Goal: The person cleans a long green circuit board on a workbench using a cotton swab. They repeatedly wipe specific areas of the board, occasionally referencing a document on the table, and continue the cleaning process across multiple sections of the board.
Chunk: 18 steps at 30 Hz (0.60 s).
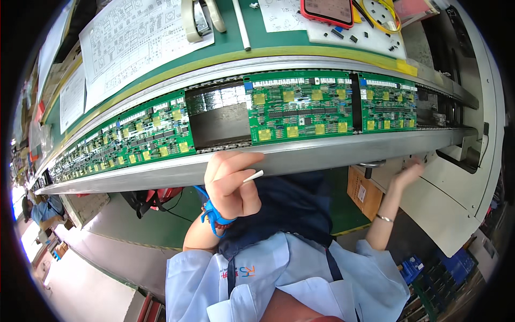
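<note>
Head view: left grip pinching white stick; stick juts right from between the fingers, near the metal rail under the green boards. Stick short, plain, wider at free end. Right grip by white panel, blurred, can't tell if spread.

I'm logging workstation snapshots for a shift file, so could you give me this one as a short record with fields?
Left hand: pinches a thin white piece, by the front rail
Right hand: beside the pale machine panel; contact unclear
On the line: green circuit boards in a row, including a middle board and a right-hand board
Behind the line: red-cased phone; white pad bearing small black parts
Left wrist: blue band
</note>
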Motion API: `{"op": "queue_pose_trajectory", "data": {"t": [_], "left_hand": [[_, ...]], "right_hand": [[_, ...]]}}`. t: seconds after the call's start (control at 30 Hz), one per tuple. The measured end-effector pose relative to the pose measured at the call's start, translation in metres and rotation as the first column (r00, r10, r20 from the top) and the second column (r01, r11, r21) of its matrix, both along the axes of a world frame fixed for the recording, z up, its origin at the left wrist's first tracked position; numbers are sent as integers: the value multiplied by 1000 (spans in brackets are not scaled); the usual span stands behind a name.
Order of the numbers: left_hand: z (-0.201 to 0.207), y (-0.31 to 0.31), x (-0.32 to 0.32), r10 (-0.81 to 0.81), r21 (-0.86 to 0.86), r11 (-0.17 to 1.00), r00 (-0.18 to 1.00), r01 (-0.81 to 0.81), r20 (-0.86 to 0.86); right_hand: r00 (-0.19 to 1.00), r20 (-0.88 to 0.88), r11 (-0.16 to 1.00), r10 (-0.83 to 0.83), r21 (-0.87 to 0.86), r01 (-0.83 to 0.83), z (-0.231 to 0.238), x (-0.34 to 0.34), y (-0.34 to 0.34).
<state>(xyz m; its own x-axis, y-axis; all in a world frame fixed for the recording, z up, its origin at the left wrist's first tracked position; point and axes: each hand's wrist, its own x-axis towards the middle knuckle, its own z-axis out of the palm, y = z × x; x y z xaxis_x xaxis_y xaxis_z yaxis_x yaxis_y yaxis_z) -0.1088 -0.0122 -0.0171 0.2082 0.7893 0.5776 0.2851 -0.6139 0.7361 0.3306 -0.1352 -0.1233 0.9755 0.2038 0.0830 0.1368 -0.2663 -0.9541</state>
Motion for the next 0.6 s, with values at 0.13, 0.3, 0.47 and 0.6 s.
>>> {"op": "queue_pose_trajectory", "data": {"t": [0.13,0.3,0.47,0.6], "left_hand": [[-2,0,0,12,10,1000,1000,-12,-20],[-2,-1,2,51,15,999,998,-51,-25],[-1,-1,4,63,-1,998,996,-63,-62],[1,-2,4,66,3,998,996,-66,-67]], "right_hand": [[802,-464,911,376,25,-413,-83,-28,20],[744,-547,880,384,-26,-474,-115,-34,26],[743,-560,882,367,-43,-468,-125,-34,20],[744,-566,888,355,-45,-458,-130,-36,18]]}}
